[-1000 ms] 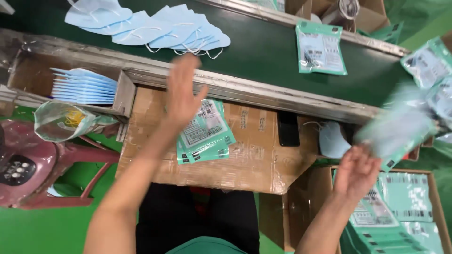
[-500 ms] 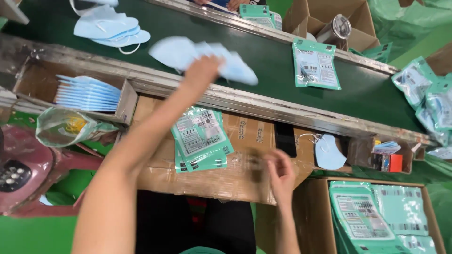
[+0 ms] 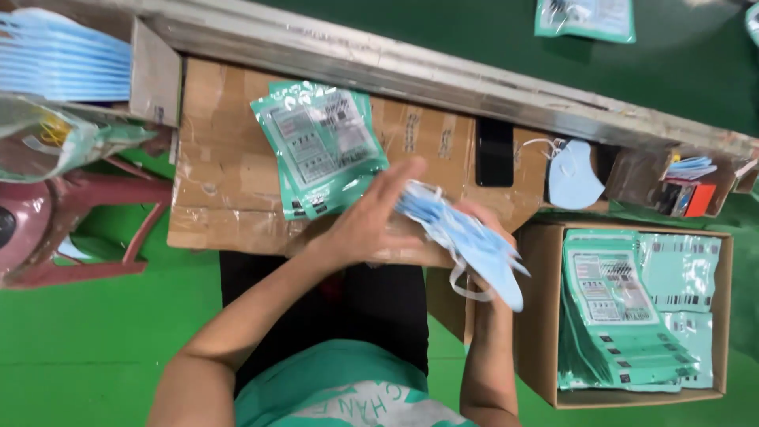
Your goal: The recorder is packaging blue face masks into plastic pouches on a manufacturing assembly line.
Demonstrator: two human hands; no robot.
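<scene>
Hands (image 3: 371,217) closed around blue masks (image 3: 466,237)

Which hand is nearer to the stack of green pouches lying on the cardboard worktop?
Left. The left hand is right beside the stack of green pouches, its fingers by the stack's lower right corner. The right hand sits farther right, behind the blue masks both hands hold.
</scene>
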